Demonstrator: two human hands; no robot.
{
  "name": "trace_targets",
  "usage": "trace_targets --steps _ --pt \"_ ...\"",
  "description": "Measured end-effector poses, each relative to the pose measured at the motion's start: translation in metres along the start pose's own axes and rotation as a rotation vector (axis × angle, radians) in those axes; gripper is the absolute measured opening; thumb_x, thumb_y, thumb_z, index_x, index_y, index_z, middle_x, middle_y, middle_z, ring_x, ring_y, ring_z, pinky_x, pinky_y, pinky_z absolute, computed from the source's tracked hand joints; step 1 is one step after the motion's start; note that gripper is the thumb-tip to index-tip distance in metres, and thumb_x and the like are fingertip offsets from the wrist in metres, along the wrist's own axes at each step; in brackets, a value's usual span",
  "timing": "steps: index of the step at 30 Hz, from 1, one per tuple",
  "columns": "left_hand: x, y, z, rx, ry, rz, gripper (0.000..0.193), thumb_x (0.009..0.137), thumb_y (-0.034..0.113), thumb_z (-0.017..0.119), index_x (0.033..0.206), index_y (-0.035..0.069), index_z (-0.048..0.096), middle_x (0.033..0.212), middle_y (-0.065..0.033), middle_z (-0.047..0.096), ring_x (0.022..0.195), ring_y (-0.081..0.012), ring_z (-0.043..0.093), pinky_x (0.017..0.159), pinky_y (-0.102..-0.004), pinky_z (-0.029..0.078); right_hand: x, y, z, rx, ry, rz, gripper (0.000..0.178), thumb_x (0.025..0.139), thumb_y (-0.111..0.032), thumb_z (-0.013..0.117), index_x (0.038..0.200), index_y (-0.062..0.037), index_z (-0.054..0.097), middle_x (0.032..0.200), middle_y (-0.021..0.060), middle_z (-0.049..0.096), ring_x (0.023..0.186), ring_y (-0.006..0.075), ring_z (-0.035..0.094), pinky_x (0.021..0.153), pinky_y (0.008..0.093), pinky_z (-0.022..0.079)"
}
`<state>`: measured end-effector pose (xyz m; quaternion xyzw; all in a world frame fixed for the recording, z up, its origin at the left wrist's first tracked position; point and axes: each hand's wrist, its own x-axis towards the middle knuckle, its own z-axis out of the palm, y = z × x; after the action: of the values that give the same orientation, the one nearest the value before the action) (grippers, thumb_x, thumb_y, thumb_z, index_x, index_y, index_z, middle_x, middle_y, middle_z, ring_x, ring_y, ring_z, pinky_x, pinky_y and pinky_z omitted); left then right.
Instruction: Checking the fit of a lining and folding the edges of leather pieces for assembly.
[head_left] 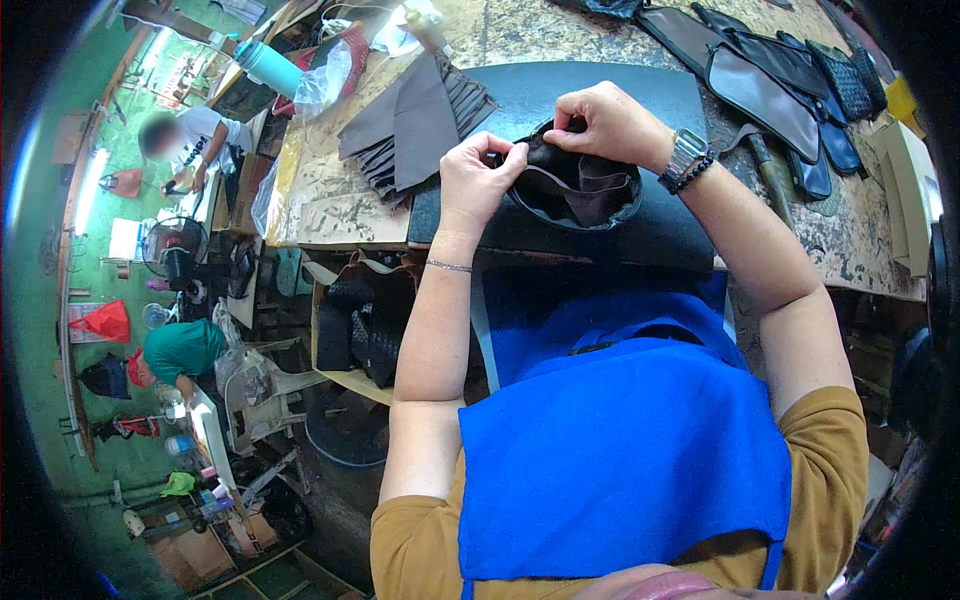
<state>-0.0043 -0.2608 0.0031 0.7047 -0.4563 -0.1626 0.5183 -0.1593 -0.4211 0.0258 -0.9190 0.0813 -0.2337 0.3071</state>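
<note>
A dark pouch [607, 219] stands with its mouth up on a black mat [650, 95] at the table's front edge, its dark brown cloth lining [585, 200] showing inside. My left hand [478, 180] is closed in a pinch on the left side of the pouch's rim. On the far side of the rim, my right hand [620, 130] pinches the edge, thumb and forefinger together. Just left of the mat's middle, a fanned stack of dark brown cloth pieces [425, 125] lies close to my left hand.
Several black and grey zip pouches [765, 95] lie at the far right, near a hammer-like tool [768, 175]. A turquoise bottle [268, 68] is at the far left. Below the table edge sits a box [345, 378] of dark woven pieces. Two people work at the left.
</note>
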Motion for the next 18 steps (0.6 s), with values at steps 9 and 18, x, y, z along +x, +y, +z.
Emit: trace_targets --steps 9,18 --pt "-0.001 0.012 0.001 0.074 0.002 0.026 0.020 0.079 0.020 0.076 0.076 0.002 0.070 0.065 -0.0029 0.066 0.059 -0.0066 0.055 0.056 -0.0227 0.044 -0.003 0.003 0.005 0.111 0.052 0.025 0.023 0.083 -0.018 0.074 0.095 -0.0051 0.058 0.073 0.0106 0.068 0.062 0.0190 0.063 0.060 0.0298 0.049" --pt "-0.005 0.006 -0.002 0.043 0.017 0.172 0.014 0.079 0.015 0.075 0.079 0.002 0.072 0.073 -0.0034 0.070 0.061 -0.0058 0.057 0.058 -0.0220 0.048 -0.005 0.001 0.003 0.128 0.015 0.001 0.031 0.083 -0.008 0.070 0.105 -0.0078 0.049 0.081 0.0086 0.067 0.072 0.0204 0.064 0.065 0.0312 0.049"
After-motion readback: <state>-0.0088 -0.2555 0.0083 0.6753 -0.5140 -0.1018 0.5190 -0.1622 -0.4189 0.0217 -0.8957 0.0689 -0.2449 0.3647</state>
